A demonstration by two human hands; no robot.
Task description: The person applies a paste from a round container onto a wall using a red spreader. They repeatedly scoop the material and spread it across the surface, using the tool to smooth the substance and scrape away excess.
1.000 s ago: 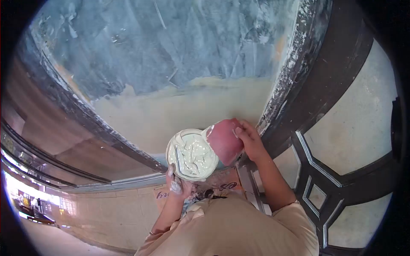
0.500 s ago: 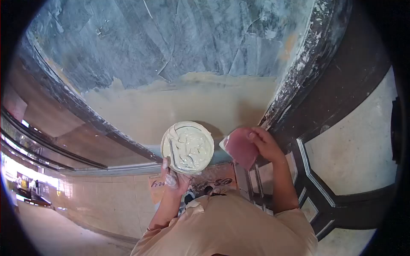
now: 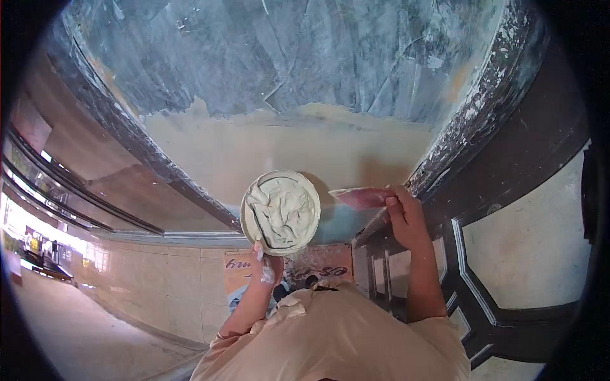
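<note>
My left hand (image 3: 265,267), smeared with pale putty, holds up a round plate (image 3: 280,212) heaped with grey-white putty. In my right hand (image 3: 404,218) is a flat pink scraper (image 3: 362,197), seen almost edge-on, its blade level just right of the plate. Both are held close in front of a wall panel (image 3: 279,57) that is blue-grey and patchy above. A smooth beige putty coat (image 3: 267,152) covers its lower part.
A dark, paint-flecked frame (image 3: 470,108) runs along the panel's right side, with a dark lattice door (image 3: 508,267) of pale panes beyond. A dark rail (image 3: 127,146) borders the left. Below lie a tiled floor (image 3: 152,298) and printed paper (image 3: 318,263).
My right hand has turned the scraper from face-on to nearly edge-on and level. The putty on the plate looks more heaped. The plate has stayed near the same spot.
</note>
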